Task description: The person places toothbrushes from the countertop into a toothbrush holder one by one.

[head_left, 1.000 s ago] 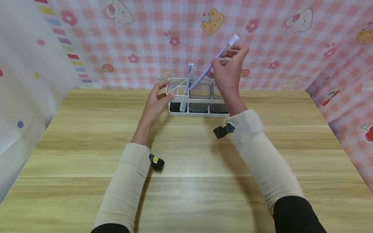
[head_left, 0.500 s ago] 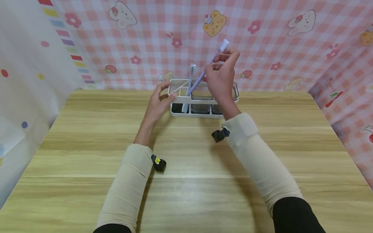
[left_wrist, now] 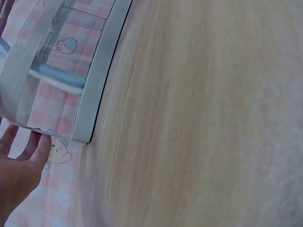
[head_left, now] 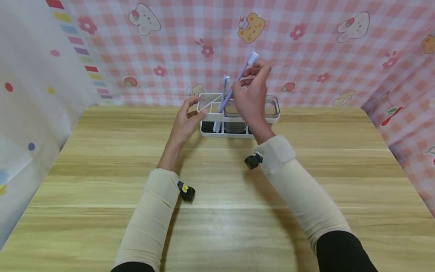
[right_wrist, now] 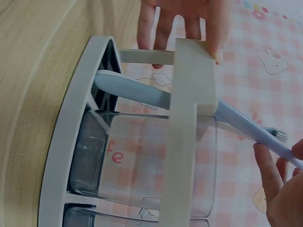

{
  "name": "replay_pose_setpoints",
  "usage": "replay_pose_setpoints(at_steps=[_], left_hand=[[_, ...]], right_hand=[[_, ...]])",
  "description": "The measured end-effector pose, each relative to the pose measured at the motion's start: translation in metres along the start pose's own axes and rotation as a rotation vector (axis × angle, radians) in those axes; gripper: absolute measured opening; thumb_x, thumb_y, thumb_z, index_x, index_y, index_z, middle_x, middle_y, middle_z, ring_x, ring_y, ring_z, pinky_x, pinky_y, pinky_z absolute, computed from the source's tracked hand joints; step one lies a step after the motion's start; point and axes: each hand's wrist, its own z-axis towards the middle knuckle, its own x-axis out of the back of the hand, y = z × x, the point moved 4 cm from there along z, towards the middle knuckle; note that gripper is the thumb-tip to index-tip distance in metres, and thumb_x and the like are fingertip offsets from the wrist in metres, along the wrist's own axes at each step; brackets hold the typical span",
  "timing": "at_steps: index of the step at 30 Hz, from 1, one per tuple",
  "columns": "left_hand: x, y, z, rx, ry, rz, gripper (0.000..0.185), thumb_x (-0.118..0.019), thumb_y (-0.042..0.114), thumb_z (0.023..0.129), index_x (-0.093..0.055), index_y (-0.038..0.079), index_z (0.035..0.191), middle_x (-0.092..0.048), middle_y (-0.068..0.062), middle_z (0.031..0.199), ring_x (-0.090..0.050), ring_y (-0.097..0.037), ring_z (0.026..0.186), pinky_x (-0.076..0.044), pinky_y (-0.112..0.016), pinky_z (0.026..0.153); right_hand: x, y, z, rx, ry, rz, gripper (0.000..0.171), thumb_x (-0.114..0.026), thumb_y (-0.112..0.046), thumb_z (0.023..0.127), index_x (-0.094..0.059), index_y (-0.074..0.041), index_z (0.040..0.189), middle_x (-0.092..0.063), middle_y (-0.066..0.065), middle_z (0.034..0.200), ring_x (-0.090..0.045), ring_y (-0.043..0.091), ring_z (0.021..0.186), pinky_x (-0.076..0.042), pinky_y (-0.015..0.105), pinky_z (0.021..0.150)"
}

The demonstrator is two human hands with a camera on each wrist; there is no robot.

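Note:
A white toothbrush holder (head_left: 234, 119) stands at the back of the table. My left hand (head_left: 185, 119) grips its left end, with thumb in front and fingers behind. A pale blue toothbrush (right_wrist: 132, 90) stands in the slot left of the clear cups (right_wrist: 137, 161), its handle end down on the dark base. My right hand (head_left: 252, 98) pinches a purple toothbrush (right_wrist: 241, 123) near its bristles, tilted, bristles up. The purple brush's lower end is at the same slot's top opening, beside the blue one. The right hand hides part of the cups in the head view.
A wood-grain table (head_left: 217, 211) spreads in front of the holder. Behind it hangs a pink checked curtain (head_left: 176, 49) with cartoon prints. A white dotted curtain (head_left: 30, 113) is at the left.
My right hand has moved down and left with the purple toothbrush, bringing its lower end down to the slot and making it steeper. The left hand keeps its hold on the toothbrush holder.

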Motion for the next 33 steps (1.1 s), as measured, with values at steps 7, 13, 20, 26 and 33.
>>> replay_pose_setpoints(at_steps=[7,13,20,26,33], left_hand=[[-0.001,0.004,-0.002,0.023,-0.012,-0.014,0.056,-0.065,0.014,0.099,-0.044,0.009,0.151,-0.038,-0.010,0.157,-0.044,-0.038,0.135,-0.045,-0.047,0.106],[-0.004,0.028,-0.016,0.029,-0.017,0.005,0.055,-0.063,0.011,0.100,-0.043,0.005,0.150,-0.037,-0.013,0.156,-0.043,-0.040,0.136,-0.045,-0.046,0.107],[-0.005,0.035,-0.019,-0.003,-0.015,-0.002,0.053,-0.062,0.008,0.099,-0.043,-0.001,0.148,-0.040,-0.016,0.155,-0.046,-0.041,0.133,-0.045,-0.044,0.106],[-0.002,0.017,-0.008,-0.019,-0.008,-0.002,0.054,-0.064,0.011,0.099,-0.045,0.003,0.149,-0.041,-0.013,0.154,-0.047,-0.039,0.131,-0.045,-0.043,0.105],[-0.001,0.008,-0.002,-0.004,-0.001,-0.009,0.055,-0.065,0.012,0.098,-0.046,0.005,0.149,-0.042,-0.013,0.153,-0.049,-0.038,0.130,-0.047,-0.043,0.103]], right_hand=[[-0.006,0.003,-0.008,0.050,0.004,-0.051,0.043,-0.060,0.006,0.095,-0.032,-0.009,0.124,-0.048,0.007,0.109,-0.056,0.017,0.091,-0.055,0.030,0.074],[-0.013,0.008,-0.013,0.068,-0.030,-0.074,0.041,-0.060,0.005,0.096,-0.033,-0.007,0.125,-0.048,0.012,0.110,-0.058,0.020,0.091,-0.054,0.029,0.074],[-0.019,0.012,-0.019,0.109,-0.045,-0.158,0.042,-0.061,0.004,0.095,-0.034,-0.005,0.126,-0.050,0.012,0.109,-0.059,0.021,0.088,-0.053,0.027,0.073],[-0.021,0.016,-0.024,0.116,-0.068,-0.197,0.043,-0.060,0.004,0.095,-0.032,-0.005,0.127,-0.052,0.016,0.113,-0.060,0.022,0.090,-0.054,0.028,0.073],[-0.023,0.019,-0.032,0.101,-0.099,-0.253,0.043,-0.059,0.003,0.095,-0.033,-0.004,0.130,-0.056,0.017,0.115,-0.060,0.022,0.095,-0.053,0.027,0.073]])
